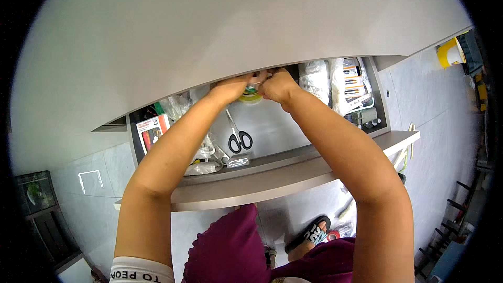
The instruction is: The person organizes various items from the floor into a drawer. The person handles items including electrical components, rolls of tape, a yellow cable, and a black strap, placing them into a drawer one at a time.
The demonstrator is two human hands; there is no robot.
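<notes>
Both my arms reach into an open drawer, up to its far end under the desk top. There my left hand and my right hand come close together around a small stack of tape rolls, yellow and green at the bottom. The fingers of both hands are curled at the rolls, with their tips partly hidden in the shade of the desk edge. Nearer to me, a pair of scissors with black handles lies on the drawer floor, apart from both hands.
Clear bags and a red-and-white box fill the drawer's left side. White wrapped packs and packaged items stand on its right. The desk top overhangs the far end. A yellow-and-white tub is at the far right.
</notes>
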